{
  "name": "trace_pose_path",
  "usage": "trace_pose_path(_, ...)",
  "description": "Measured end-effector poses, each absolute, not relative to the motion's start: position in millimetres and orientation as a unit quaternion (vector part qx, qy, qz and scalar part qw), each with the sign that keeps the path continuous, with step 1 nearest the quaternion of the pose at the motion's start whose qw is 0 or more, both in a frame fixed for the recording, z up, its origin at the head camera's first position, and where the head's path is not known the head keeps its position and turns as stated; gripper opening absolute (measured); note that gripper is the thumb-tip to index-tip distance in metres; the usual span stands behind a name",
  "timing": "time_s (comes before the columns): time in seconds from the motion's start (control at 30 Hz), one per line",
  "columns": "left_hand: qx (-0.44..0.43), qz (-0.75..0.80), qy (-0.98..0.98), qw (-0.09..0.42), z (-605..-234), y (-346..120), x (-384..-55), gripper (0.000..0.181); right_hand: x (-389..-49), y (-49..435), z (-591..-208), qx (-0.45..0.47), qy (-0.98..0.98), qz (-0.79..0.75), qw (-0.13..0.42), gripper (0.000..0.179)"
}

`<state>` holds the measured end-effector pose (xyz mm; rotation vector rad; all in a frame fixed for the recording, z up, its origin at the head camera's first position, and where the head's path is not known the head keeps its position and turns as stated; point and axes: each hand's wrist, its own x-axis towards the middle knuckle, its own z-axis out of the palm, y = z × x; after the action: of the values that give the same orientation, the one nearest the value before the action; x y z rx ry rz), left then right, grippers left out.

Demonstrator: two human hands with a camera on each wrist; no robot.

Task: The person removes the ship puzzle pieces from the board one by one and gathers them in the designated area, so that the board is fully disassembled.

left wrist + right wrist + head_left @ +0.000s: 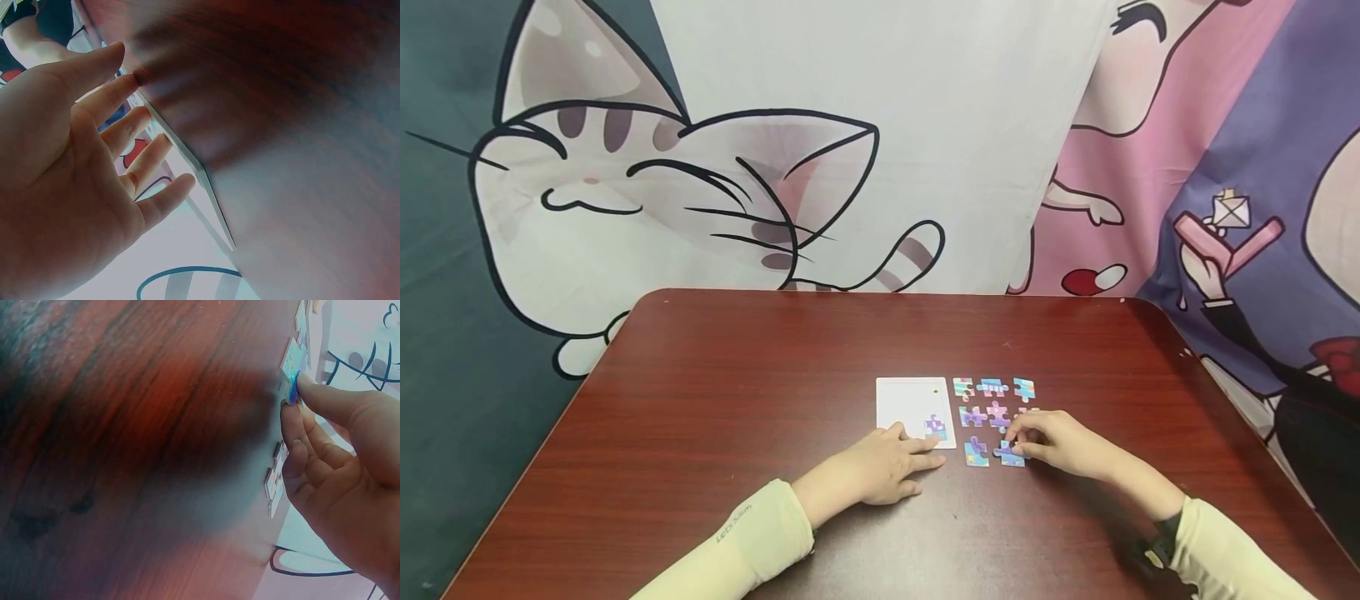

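My left hand [891, 467] lies with straight, spread fingers at the lower edge of a white puzzle board [898, 400]. The left wrist view shows the palm and fingertips of that hand [81, 156] beside the thin board edge [187, 156]. A purple and blue puzzle piece [935, 427] sits in the board's lower right corner. With thumb and index finger my right hand [1060, 446] pinches a small blue puzzle piece [294, 390]. Just below those fingertips lies a blue puzzle piece [1009, 455]; the hand partly hides the pieces near it.
Several loose puzzle pieces lie in rows right of the board, among them a pink one [997, 414], a blue one [1024, 388] and a blue and purple one [976, 452]. The brown table [760, 375] ends at a cartoon cat cloth [985, 125] behind.
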<state>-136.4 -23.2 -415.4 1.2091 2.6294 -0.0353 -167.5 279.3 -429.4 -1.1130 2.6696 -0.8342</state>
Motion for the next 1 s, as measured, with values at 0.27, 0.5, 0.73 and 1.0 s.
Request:
trace_pose_path(0.27,0.418,-0.033,0.9,0.121,-416.1,-22.8,-135.8,0.051,-168.4,280.8,-433.0,-0.366,0.885,-0.279,0.068,0.015)
trace_pose_path(0.5,0.415,-0.021,0.899,0.137,-415.6,-24.5,-137.8,0.051,-169.9,282.2,-435.8,-0.382,0.879,-0.28,0.053,0.018)
trace_pose_path(0.73,0.414,-0.015,0.898,0.146,-416.0,-26.7,-138.4,0.05,-169.2,282.1,-437.7,-0.383,0.876,-0.287,0.051,0.018)
trace_pose_path(1.0,0.407,-0.036,0.902,0.143,-413.4,-23.1,-135.9,0.052,-167.3,282.7,-437.2,-0.365,0.884,-0.288,0.054,0.018)
